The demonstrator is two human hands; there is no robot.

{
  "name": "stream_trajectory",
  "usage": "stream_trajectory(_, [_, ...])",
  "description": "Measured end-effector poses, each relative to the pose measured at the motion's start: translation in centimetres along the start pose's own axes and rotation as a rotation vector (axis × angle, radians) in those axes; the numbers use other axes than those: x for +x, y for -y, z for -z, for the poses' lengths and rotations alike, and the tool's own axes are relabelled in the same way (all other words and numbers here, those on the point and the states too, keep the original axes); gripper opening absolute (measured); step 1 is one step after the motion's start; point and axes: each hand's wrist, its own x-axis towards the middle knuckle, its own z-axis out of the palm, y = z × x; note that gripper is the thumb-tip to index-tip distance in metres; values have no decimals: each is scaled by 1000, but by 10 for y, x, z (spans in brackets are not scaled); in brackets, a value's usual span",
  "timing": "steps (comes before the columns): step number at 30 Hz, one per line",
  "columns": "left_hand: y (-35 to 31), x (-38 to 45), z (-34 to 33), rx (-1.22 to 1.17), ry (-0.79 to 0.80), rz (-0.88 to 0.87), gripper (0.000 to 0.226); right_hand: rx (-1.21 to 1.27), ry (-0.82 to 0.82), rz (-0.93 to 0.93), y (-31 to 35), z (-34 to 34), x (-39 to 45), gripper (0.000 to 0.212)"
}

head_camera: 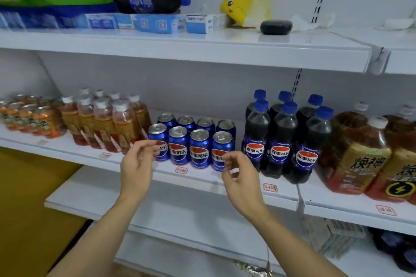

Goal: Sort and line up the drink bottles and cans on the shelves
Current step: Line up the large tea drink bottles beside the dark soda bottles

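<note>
Just off the shelf edge point(202, 177), both hands hover before the cans point(199, 148).

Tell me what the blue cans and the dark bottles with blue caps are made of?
The blue cans look like thin shiny metal: their silvery tops have pull tabs and glint. The dark bottles look like clear plastic: the necks are see-through above the dark drink, with matte blue plastic-looking caps.

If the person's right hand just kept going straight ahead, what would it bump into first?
Most likely the front-right blue cola can. The right hand hangs just before it, loosely curled and holding nothing, fingers toward the shelf. How far apart they are is unclear from this one view.
</note>
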Motion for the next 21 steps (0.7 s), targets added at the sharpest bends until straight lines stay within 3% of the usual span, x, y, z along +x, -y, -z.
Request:
stream_trajectory(4, [16, 53, 25, 145, 86, -104, 29, -142, -35, 78, 14, -19, 34, 38])
stream_trajectory(7, [36, 77, 25, 227, 223, -171, 68, -301, -94, 138, 16, -31, 49, 39])
stream_trajectory(11, [62, 86, 13, 76, 433, -45, 104, -432, -238, 157, 12, -46, 54, 39])
stream_trajectory(17, [110, 103, 3, -69, 545, 53, 112, -673, -162, 54, 12, -51, 57, 63])
stream_trajectory(21, [119, 102, 3, -175, 561, 74, 106, -701, -154, 109, 26, -58, 62, 61])
